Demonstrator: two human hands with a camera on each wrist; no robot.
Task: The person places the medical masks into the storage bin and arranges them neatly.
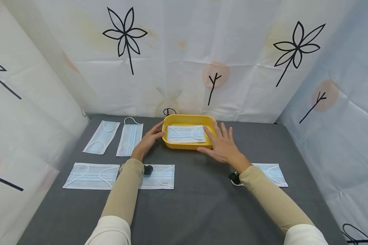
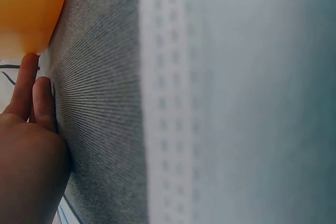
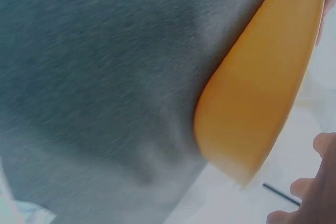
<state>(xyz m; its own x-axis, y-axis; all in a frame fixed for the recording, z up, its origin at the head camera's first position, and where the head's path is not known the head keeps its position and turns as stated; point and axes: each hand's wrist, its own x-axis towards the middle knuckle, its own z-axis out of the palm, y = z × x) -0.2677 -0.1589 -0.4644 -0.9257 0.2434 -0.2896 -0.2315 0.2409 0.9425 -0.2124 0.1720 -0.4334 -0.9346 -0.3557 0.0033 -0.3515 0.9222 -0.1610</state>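
A yellow tray (image 1: 188,146) stands at the back of the table with a pale blue face mask (image 1: 186,134) lying flat in it. My left hand (image 1: 148,141) is at the tray's left end, and in the left wrist view a straight finger (image 2: 26,85) touches the tray wall (image 2: 31,9). Over at the right end, my right hand (image 1: 222,146) has its fingers spread beside and over the rim. The right wrist view shows its fingertips (image 3: 302,187) apart from the tray's side (image 3: 252,87). Neither hand grips anything.
Two face masks lie slantwise at the back left, one (image 1: 102,137) beside another (image 1: 130,139). In front are a mask (image 1: 92,176) at left, one (image 1: 159,177) partly behind the left forearm, and one (image 1: 273,174) partly behind the right forearm. Patterned white cloth (image 1: 178,51) surrounds the grey table (image 1: 199,207).
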